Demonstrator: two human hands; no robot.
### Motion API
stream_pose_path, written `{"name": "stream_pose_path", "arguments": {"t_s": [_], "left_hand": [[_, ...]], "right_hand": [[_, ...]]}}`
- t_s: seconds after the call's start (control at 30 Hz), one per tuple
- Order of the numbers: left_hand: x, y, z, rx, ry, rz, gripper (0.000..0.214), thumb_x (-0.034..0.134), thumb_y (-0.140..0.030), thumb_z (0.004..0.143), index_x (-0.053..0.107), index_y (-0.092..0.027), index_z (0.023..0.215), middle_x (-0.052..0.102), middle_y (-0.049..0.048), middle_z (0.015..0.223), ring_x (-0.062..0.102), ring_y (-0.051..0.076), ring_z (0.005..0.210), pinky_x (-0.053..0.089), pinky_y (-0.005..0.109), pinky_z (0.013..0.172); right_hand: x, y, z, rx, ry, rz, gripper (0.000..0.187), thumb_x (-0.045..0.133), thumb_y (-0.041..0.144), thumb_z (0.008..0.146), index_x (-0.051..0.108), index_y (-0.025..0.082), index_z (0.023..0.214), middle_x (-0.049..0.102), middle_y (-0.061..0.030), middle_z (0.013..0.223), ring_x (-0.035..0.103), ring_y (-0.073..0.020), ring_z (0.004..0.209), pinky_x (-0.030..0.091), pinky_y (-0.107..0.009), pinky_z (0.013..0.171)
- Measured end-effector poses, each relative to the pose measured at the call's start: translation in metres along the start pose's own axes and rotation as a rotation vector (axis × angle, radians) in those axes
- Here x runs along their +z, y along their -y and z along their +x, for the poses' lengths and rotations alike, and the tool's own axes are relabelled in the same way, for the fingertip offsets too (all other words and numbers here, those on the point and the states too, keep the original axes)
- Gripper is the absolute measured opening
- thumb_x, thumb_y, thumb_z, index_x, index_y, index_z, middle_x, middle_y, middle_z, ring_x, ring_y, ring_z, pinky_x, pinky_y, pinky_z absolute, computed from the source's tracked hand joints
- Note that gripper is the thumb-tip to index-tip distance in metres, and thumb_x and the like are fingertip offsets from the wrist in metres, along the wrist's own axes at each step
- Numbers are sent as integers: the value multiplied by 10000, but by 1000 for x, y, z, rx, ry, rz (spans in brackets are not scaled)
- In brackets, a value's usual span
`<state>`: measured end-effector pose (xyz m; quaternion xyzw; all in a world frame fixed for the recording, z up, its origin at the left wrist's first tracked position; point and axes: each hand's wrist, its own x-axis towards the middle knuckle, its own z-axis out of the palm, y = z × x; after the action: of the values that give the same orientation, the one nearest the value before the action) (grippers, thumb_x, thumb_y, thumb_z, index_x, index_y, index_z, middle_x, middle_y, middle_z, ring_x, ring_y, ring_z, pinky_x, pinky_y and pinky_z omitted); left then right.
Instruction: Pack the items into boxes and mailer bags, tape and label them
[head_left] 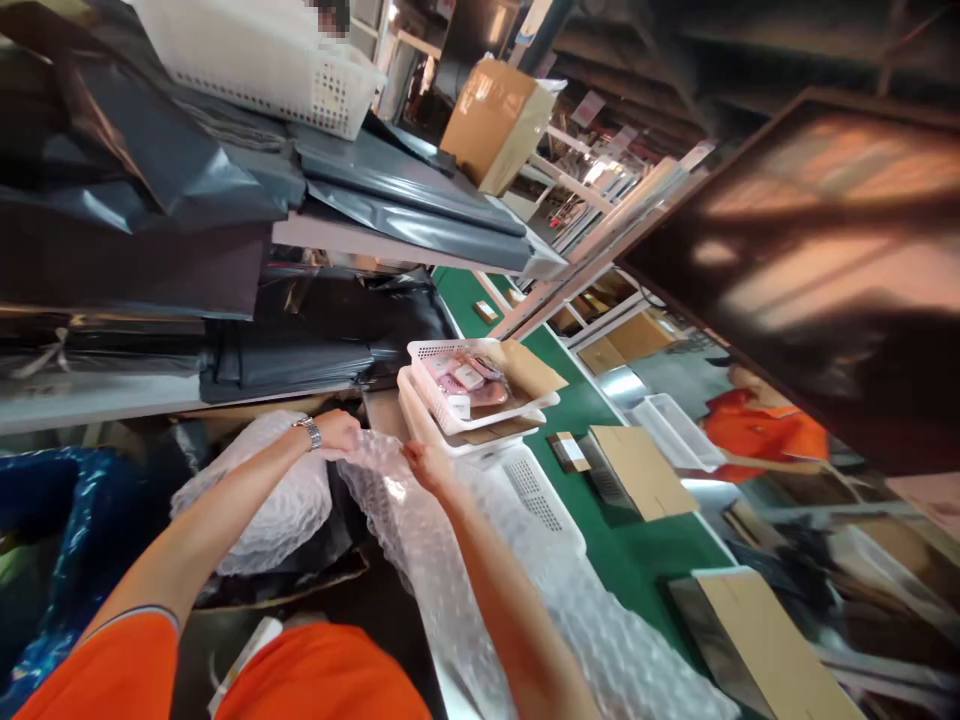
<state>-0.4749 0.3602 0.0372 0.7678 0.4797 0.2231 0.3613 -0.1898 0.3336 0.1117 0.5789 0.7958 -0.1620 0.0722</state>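
My left hand (341,432), with a metal watch at its wrist, is closed on the edge of a sheet of clear bubble wrap (405,515). A short span to the right, my right hand (427,465) grips the same edge, so the wrap is stretched between them. From there the sheet trails down over the bench towards the lower right, passing under my right forearm. The thick bubble wrap roll (281,510) lies below and behind my left forearm. Just beyond my right hand, stacked white baskets (427,400) hold small packaged items (476,378).
A green conveyor (637,560) carrying cardboard boxes (637,470) runs along the right. Black plastic bags (300,330) fill the shelf ahead. A dark screen (825,260) juts in at upper right. Another person in orange (757,430) is beyond the conveyor.
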Motion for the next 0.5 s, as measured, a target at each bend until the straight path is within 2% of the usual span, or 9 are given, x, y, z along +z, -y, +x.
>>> {"name": "stream_pose_path", "arguments": {"t_s": [0.13,0.23,0.33,0.43,0.5], "left_hand": [[-20,15,-12,-32,76,-82,172,720,-184,914,838,-60,892,760,10,756,576,126,755,393,279,752],[-24,19,-9,-62,105,-115,240,677,-210,946,840,-49,871,686,-13,670,521,116,692,352,285,695],[-22,23,-5,-83,130,-140,290,660,-260,943,809,-73,778,571,-40,577,455,113,634,307,290,649],[-19,26,-4,-86,138,-168,372,626,-347,949,749,-116,684,478,-50,540,394,113,604,276,290,624],[-16,26,-5,-76,132,-183,398,607,-377,951,728,-128,665,472,-45,550,396,115,617,277,287,629]], "right_hand": [[-2,-12,4,14,43,39,404,506,370,1191,824,199,1011,838,-63,953,735,-198,908,439,-276,796],[-3,-15,9,10,78,53,403,511,363,1186,819,199,986,820,-42,894,725,-189,877,434,-271,777],[-5,-16,12,27,92,28,400,512,368,1182,829,204,1002,837,-59,942,745,-208,918,457,-281,793],[-6,-7,10,50,58,-13,332,522,308,1165,812,168,1246,846,-146,1204,763,-262,1096,503,-318,918],[-2,8,10,8,6,-33,400,564,309,1144,701,147,1483,782,-197,1413,728,-296,1255,508,-350,1037]]}}
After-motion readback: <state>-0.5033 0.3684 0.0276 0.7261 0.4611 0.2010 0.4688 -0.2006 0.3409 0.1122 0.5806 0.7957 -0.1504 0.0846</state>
